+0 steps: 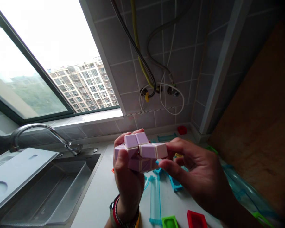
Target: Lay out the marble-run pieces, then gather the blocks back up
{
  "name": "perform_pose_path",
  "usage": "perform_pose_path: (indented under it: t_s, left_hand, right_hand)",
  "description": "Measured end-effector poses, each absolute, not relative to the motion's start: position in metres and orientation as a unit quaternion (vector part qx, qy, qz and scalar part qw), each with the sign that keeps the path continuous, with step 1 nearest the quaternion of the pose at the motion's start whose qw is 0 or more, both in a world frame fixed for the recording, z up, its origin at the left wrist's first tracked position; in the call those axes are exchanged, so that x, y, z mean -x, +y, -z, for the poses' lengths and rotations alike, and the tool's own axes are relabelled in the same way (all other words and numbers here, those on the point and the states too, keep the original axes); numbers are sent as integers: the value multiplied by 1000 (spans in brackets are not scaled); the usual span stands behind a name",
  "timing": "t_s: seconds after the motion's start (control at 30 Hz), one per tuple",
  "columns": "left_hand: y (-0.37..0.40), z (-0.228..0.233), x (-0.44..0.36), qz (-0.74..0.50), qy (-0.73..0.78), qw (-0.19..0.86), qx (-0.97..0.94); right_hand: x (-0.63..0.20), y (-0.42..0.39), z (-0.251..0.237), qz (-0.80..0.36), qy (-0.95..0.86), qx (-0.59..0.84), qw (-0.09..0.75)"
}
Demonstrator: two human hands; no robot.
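A lavender-and-white twisting snake puzzle (148, 151), made of joined wedge-shaped blocks, is held up above the counter. My left hand (128, 177) wraps round its left side, with the thumb at the front and the fingers behind. From the right, my right hand (194, 171) has its thumb and index finger curled at the puzzle's white end block, which juts out sideways. The index fingertip touches that end, while the thumb tip sits just below it. Parts of the puzzle's underside and back are hidden by the left hand.
Below the hands, the white counter (97, 193) carries a clear blue plastic piece (155, 199), a green piece (169, 222) and a red piece (196, 219). At left are a sink (90, 182) and a faucet (49, 128). Hoses (136, 41) hang along the tiled wall.
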State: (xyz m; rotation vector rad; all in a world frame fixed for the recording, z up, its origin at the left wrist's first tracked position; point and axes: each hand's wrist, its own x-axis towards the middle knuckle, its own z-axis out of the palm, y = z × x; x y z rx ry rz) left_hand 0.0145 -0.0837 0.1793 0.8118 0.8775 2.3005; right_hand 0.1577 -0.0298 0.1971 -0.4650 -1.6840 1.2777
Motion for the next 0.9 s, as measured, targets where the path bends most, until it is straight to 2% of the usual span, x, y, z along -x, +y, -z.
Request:
perform_pose_path:
  t_s: [0.17, 0.33, 0.47, 0.6, 0.73, 0.9]
  left_hand:
    - [-86, -177, -16, -815, 367, 268, -358]
    - [-88, -177, -18, -796, 421, 197, -388]
    - [-88, -175, -14, -775, 435, 231, -395]
    - [-91, -177, -15, -781, 420, 244, -392]
    - [-92, -181, -17, -765, 433, 274, -389]
    - [-93, -182, -14, -760, 454, 310, -348]
  right_hand:
    - [-158, -28, -193, -540, -683, 202, 448]
    - [-157, -26, -192, -499, -714, 193, 452]
    - [-158, -26, -195, -389, -761, 176, 489]
    - [-165, -23, -198, -305, -818, 122, 472]
    - [-168, -18, -196, -299, -841, 78, 444]
    - [-164, -16, -191, -322, -830, 97, 446]
